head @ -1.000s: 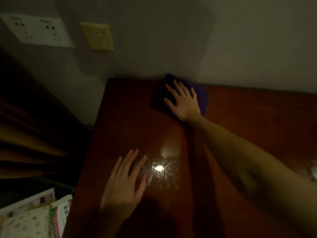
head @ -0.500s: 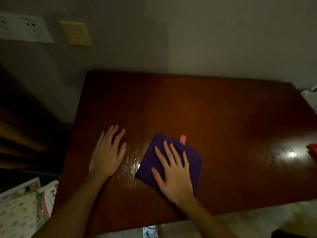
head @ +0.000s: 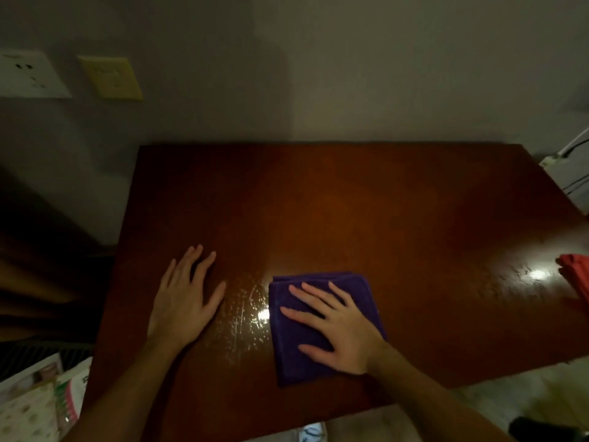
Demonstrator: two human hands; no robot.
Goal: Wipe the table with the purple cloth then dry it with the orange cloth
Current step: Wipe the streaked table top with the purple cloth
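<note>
Right hand point(head: 342, 327), fingers spread flat, presses folded purple cloth point(head: 306, 327) on wooden table point(head: 366, 202); left hand point(head: 183, 304) flat, open, beside wet streaks point(head: 245, 317). Orange cloth point(head: 577, 275) far right.

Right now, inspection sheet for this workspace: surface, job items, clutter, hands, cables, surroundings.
Surface: dark wooden table, wet streaks between the hands, glare spots.
Job's things: purple cloth folded, flat near the front edge; orange cloth at the right edge, partly out of frame.
Clutter: nothing seen on the table.
Hands: left hand flat on bare wood; right hand flat on the purple cloth.
Cables: cables by a white object at far right.
Surroundings: wall socket, yellow switch, printed papers lower left.
</note>
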